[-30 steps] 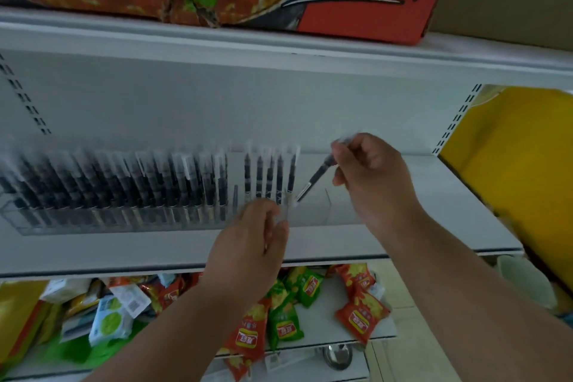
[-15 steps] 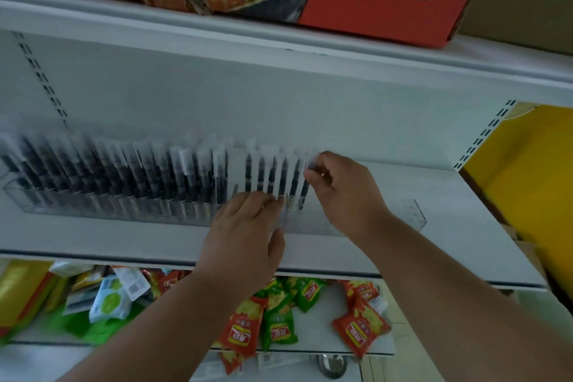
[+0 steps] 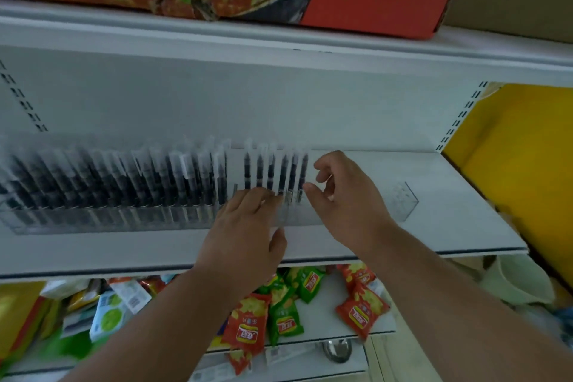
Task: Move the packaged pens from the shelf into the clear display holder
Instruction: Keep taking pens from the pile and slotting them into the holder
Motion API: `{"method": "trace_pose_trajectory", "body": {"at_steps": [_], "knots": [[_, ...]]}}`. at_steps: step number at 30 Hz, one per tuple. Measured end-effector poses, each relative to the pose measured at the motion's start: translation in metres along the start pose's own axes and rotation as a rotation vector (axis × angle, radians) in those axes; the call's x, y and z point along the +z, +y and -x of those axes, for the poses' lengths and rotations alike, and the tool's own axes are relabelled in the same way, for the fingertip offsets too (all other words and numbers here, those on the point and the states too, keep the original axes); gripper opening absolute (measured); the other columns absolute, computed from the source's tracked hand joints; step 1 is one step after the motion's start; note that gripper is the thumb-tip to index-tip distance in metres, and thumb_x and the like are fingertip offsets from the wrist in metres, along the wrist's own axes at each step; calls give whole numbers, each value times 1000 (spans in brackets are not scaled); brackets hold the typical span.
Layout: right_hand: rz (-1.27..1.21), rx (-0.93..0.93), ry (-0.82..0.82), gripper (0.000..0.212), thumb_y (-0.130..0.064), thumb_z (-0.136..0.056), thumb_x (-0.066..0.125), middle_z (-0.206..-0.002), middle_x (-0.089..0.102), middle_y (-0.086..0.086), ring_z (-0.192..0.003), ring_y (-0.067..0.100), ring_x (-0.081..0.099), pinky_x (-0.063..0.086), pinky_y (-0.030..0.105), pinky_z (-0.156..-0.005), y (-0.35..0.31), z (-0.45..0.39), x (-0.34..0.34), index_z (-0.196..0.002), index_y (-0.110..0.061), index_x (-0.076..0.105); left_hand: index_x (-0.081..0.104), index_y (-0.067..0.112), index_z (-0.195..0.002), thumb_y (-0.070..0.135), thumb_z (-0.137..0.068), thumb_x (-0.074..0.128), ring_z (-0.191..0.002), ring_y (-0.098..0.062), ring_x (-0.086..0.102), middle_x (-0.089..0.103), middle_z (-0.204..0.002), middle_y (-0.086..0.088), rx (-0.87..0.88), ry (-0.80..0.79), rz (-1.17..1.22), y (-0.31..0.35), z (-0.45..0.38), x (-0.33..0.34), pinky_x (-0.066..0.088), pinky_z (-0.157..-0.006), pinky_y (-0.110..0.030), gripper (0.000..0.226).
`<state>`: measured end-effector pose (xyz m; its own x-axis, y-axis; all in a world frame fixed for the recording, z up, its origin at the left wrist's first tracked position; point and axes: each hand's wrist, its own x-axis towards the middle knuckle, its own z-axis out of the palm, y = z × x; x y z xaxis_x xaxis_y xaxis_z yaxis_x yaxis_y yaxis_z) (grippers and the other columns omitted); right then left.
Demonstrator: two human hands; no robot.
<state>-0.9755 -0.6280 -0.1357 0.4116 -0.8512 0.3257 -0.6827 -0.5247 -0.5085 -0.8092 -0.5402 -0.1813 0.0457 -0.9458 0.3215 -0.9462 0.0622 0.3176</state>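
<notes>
Left hand (image 3: 245,226) flat, fingers pressing clear display holder (image 3: 400,201); right hand (image 3: 344,198) loose, empty, beside six separate packaged pens (image 3: 274,170).

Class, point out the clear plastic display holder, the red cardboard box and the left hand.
Clear plastic display holder (image 3: 403,201): head view, empty right end wall.
Red cardboard box (image 3: 372,9): head view, printed front.
Left hand (image 3: 245,226): head view, back.

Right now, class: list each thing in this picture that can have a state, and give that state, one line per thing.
Clear display holder: packed at left, right end unfilled.
Packaged pens: upright in the holder.
Left hand: fingers straight, resting on the holder's front.
Right hand: loosely curled, holding nothing.
Snack packets: lying loose on the lower shelf.
</notes>
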Motion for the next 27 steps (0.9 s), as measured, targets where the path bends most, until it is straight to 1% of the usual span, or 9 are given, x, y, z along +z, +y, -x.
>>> {"method": "trace_pose_trajectory", "body": {"at_steps": [2, 4, 7, 10, 13, 17, 19, 23, 27], "knots": [[48, -57, 35, 24, -34, -91, 61, -97, 49, -13, -79, 4, 47, 42, 24, -70, -10, 11, -5, -110, -23, 52, 59, 12, -130, 34, -88, 47, -123, -21, 43, 54, -129, -3, 26, 80, 35, -3, 5, -4, 36, -106, -33, 48], [82, -114, 71, 23, -31, -91, 62, -98, 49, -10, -81, 6, 47, 41, 25, -69, -24, 21, -11, -109, -19, 54, 63, 10, -120, 32, -88, 47, -114, -23, 49, 59, -119, -5, 69, 158, 14, -5, 14, -9, 43, -99, -36, 42], [123, -175, 78, 24, -30, -92, 62, -102, 55, -2, -86, 15, 54, 48, 31, -70, -49, 30, -16, -111, -16, 55, 65, 12, -112, 33, -88, 47, -107, -25, 53, 61, -111, -4, 77, 169, -43, -11, 32, -17, 48, -91, -40, 37], [147, -259, 43, 25, -30, -92, 62, -104, 57, 4, -92, 22, 58, 51, 37, -75, -77, 34, -10, -111, -15, 56, 66, 17, -111, 37, -88, 45, -104, -23, 54, 62, -107, 0, -12, 168, -81, -21, 57, -32, 47, -89, -39, 37], [127, -366, -8, 26, -32, -93, 60, -105, 58, 6, -91, 25, 59, 51, 36, -73, -108, 34, 5, -112, -14, 57, 66, 21, -111, 39, -88, 44, -102, -21, 55, 62, -105, 4, -146, 187, -142, -32, 87, -50, 48, -86, -38, 37], [64, -480, -120, 32, -38, -96, 55, -113, 56, 5, -101, 24, 56, 48, 37, -83, -143, 34, 28, -119, -16, 55, 68, 20, -108, 38, -87, 44, -95, -24, 57, 62, -100, 2, -326, 218, -195, -46, 128, -74, 51, -82, -41, 36], [35, -551, -164, 31, -38, -96, 54, -112, 56, 4, -101, 23, 55, 48, 38, -85, -165, 35, 36, -118, -16, 55, 68, 20, -106, 38, -87, 45, -95, -26, 58, 62, -99, 1, -404, 245, -239, -52, 152, -87, 51, -81, -41, 35], [-17, -639, -161, 31, -37, -93, 56, -108, 58, 6, -100, 24, 56, 49, 42, -85, -217, 43, 49, -114, -14, 57, 67, 20, -103, 40, -87, 46, -99, -25, 58, 62, -101, 2, -531, 271, -290, -70, 198, -110, 50, -84, -41, 33], [-12, -679, -176, 35, -41, -92, 56, -108, 57, 6, -99, 25, 54, 48, 44, -84, -271, 66, 69, -117, -15, 57, 67, 22, -99, 41, -88, 49, -90, -24, 56, 59, -93, 3, -598, 302, -289, -99, 251, -134, 50, -76, -40, 28]]}}
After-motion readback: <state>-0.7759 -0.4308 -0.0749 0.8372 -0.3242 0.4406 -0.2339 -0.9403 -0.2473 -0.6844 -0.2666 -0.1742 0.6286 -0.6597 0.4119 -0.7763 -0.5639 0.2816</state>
